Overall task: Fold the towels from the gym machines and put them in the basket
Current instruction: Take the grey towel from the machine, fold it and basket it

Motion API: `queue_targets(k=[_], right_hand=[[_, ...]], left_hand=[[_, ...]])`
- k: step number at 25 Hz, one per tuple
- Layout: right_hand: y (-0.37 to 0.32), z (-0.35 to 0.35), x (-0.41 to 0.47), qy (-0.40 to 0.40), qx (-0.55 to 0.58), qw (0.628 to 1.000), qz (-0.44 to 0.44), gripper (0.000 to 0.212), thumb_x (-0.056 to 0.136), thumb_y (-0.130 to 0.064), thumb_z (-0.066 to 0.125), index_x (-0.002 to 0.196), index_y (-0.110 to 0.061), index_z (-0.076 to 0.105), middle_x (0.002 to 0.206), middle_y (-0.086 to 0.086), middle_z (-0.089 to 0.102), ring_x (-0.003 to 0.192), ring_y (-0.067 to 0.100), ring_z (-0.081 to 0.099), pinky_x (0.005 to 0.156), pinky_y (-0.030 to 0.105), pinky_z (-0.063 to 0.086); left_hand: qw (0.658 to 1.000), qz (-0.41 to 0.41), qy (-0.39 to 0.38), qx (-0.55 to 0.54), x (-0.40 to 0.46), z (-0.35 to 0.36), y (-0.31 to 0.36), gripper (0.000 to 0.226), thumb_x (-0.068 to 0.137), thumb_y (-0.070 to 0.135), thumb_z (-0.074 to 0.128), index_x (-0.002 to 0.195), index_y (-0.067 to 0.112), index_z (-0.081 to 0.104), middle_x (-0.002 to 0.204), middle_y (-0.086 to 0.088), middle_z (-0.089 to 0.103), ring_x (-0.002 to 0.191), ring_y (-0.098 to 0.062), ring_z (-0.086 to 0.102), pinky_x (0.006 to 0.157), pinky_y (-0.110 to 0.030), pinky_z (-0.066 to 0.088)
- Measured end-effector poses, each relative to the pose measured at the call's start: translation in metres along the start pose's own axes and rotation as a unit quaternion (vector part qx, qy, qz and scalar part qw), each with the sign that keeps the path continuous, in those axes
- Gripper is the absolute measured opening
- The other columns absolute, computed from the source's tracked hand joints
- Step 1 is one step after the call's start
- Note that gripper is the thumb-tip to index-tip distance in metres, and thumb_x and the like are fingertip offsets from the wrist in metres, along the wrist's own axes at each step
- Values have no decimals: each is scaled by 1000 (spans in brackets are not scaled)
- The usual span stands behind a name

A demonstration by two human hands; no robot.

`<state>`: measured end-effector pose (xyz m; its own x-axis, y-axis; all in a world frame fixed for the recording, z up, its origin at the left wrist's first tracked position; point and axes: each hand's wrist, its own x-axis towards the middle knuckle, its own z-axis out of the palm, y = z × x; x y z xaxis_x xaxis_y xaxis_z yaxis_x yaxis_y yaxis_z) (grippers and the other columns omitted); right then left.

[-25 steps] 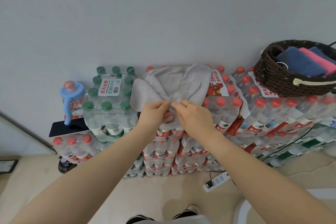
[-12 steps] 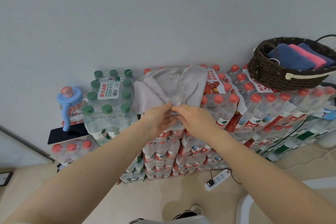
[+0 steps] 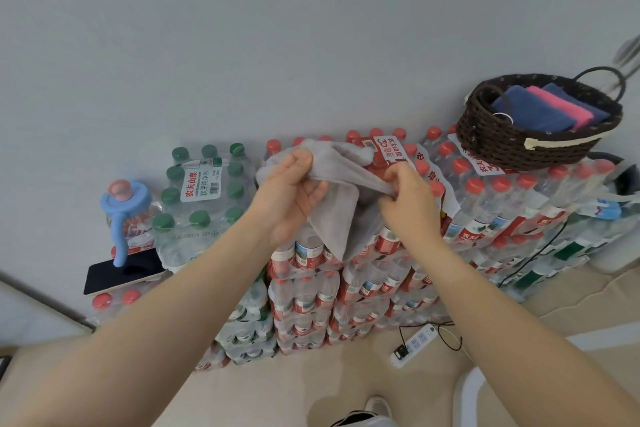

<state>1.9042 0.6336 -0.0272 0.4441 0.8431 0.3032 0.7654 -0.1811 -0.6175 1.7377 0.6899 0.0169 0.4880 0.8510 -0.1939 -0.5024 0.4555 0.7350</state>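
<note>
Towel: grey towel [image 3: 341, 194] bunched above stacked bottle packs [image 3: 349, 274].
Grip: left hand [image 3: 292, 196] and right hand [image 3: 403, 196] each pinch its edge.
Basket: basket [image 3: 519, 146] at right, holding folded towels.
Risk: slack cloth may snag caps, folding crooked.

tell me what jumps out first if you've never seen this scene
Two bare hands in the middle, the left hand and right hand, each gripping a grey towel stretched between them. Behind it rises a wall of shrink-wrapped water bottles, and a dark woven basket with folded towels sits on top at the right.
</note>
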Motion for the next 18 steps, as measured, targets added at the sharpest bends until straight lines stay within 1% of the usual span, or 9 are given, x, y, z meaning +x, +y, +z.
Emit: queue_targets(k=[3,6,7,10,12,14,16,17,18], right_hand=[[24,-14,0,59,-8,993,103,14,85,-3,49,92,-8,60,96,6,54,80,18,47,66,29,36],[29,-23,-6,84,-15,986,140,18,88,-2,45,94,-7,60,100,8,51,80,18,44,67,27,32],[25,-22,-7,78,9,986,149,18,87,0,42,91,-9,57,97,5,49,79,17,43,66,27,31],[12,-15,-14,82,131,970,188,18,85,4,34,84,-11,44,75,-2,44,65,14,39,53,26,27],[11,-10,-20,86,123,974,168,13,91,-2,37,93,-12,46,74,0,47,59,11,40,49,23,27],[16,-13,-31,57,72,990,108,16,94,-12,43,109,-12,49,77,3,54,57,10,44,50,23,31],[21,-22,-42,-11,1,1000,25,26,94,-17,49,119,-12,54,89,3,62,70,16,55,63,26,43],[24,-28,-47,-41,-57,997,-20,28,93,-17,51,120,-11,56,97,3,63,81,20,59,71,29,44],[25,-33,-51,-50,-133,988,-63,28,93,-17,51,119,-10,58,105,6,64,90,24,60,75,31,45]], left_hand=[[996,29,-15,-86,-12,1,17,24,97,13,38,82,10,55,61,2,69,52,-5,65,52,-16,55],[994,42,-21,-97,-26,0,20,25,98,13,36,84,8,56,63,1,70,54,-4,66,52,-15,54],[994,42,-20,-97,-30,-2,19,25,98,13,36,85,8,56,63,1,71,54,-4,66,51,-15,54],[993,48,-2,-105,-39,-7,19,24,98,15,36,88,7,56,64,1,71,54,-5,67,51,-15,54],[992,61,33,-106,-43,-14,21,25,98,15,35,89,7,57,64,0,71,55,-6,67,51,-16,53],[989,91,86,-80,-49,-22,25,27,99,16,34,88,10,58,63,3,71,55,-5,67,50,-16,52],[983,125,127,-35,-56,-28,29,27,98,17,34,85,14,58,59,8,69,52,-3,65,48,-15,50],[981,137,138,-17,-61,-30,30,27,97,17,34,84,15,57,57,9,68,51,-2,63,47,-16,50],[979,144,144,-1,-65,-31,30,26,97,17,34,83,15,56,56,9,67,49,-2,62,46,-16,49]])
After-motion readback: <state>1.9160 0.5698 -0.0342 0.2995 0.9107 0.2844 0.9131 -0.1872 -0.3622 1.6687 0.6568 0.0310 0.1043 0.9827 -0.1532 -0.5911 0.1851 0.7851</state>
